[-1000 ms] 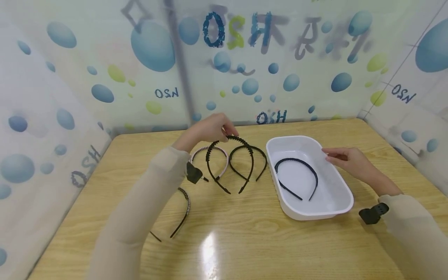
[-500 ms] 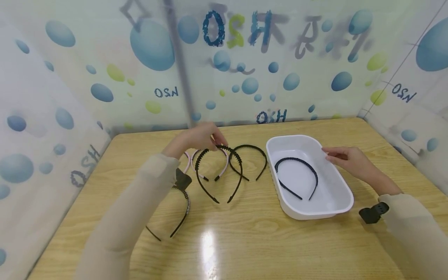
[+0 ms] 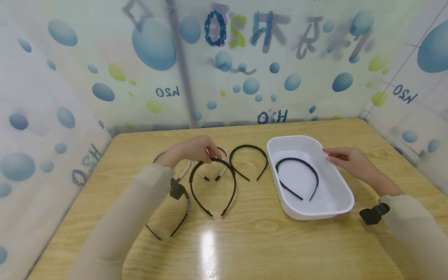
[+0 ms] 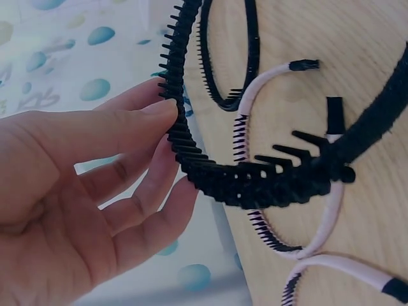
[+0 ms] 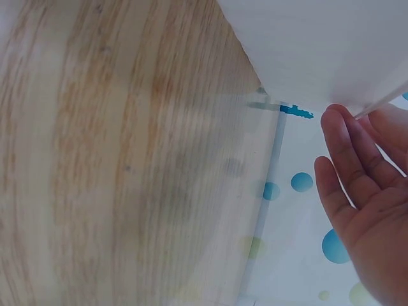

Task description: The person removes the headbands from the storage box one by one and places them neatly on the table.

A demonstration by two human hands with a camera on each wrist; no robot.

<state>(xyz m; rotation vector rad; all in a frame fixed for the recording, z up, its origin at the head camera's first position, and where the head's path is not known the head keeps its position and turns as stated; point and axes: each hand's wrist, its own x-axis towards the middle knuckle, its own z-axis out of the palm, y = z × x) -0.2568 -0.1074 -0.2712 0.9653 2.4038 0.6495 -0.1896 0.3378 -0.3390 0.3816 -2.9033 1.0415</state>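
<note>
My left hand [image 3: 197,149] pinches a black toothed headband [image 3: 212,160] at the top of its arch, with its two ends hanging toward me. In the left wrist view the thumb and fingers [image 4: 153,121] press on its toothed band from both sides. My right hand [image 3: 350,161] grips the right rim of a white plastic tray [image 3: 332,194], fingers under the rim's outside. A black headband [image 3: 315,177] lies inside the tray. Left of the tray, another black headband [image 3: 265,155] lies on the table. Behind my left hand are two pink headbands [image 4: 331,217], partly hidden.
Nearer me on the left, a dark headband with a patterned top [image 3: 183,217] lies partly behind my left forearm. The wooden table [image 3: 266,249] meets a curtain-like wall with blue dots [image 3: 250,85] at its back edge.
My left hand has moved left and toward me with the black headband, away from the one beside the tray. My right hand and the tray have stayed in place.
</note>
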